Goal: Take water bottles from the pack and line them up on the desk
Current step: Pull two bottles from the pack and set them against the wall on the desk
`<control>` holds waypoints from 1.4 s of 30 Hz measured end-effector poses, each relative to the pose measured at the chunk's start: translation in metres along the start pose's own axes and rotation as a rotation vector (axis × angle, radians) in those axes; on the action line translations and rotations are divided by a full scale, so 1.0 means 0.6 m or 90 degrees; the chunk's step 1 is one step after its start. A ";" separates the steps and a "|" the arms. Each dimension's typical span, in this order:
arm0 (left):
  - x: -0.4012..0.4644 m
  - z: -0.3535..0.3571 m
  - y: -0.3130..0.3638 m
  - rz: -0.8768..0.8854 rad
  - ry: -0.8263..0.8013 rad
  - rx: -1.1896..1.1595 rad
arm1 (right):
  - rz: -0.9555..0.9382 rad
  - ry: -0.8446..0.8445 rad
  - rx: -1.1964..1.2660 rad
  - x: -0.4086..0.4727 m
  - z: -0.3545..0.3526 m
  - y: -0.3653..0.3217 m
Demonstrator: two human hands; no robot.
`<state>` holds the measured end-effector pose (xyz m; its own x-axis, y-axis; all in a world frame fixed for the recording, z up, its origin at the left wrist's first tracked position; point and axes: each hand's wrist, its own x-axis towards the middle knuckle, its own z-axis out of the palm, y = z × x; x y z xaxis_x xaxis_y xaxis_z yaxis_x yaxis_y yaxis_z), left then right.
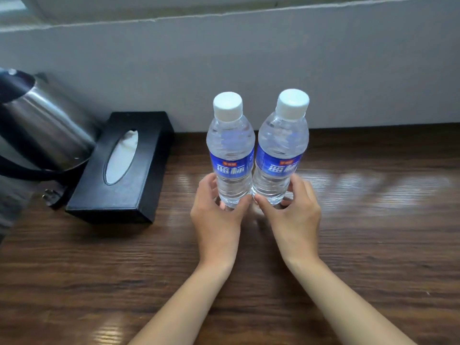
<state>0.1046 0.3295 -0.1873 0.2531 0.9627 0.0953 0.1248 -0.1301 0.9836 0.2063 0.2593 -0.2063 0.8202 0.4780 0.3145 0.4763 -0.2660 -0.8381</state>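
Note:
Two clear water bottles with white caps and blue labels stand upright side by side on the dark wooden desk (pixel 361 232), close to the white wall. My left hand (pixel 219 210) curls round the base of the left bottle (pixel 230 155). My right hand (pixel 293 207) curls round the base of the right bottle (pixel 280 150). The two bottles nearly touch at their lower bodies. No pack is in view.
A black tissue box (pixel 124 165) lies to the left of the bottles. A steel kettle (pixel 39 128) on its base stands at the far left. The white wall (pixel 249 66) runs along the desk's back edge.

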 end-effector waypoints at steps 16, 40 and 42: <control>0.118 0.045 0.000 0.045 0.006 0.124 | -0.015 -0.019 -0.067 0.115 0.047 -0.006; 0.205 0.091 -0.007 0.080 0.014 0.234 | 0.065 0.011 -0.098 0.196 0.105 -0.013; 0.201 0.087 -0.010 0.061 -0.004 0.232 | 0.094 -0.001 -0.074 0.193 0.103 -0.015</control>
<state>0.1846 0.4340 -0.1898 0.2855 0.9410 0.1818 0.4328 -0.2958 0.8516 0.2771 0.3687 -0.1897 0.8831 0.4285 0.1913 0.3848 -0.4279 -0.8178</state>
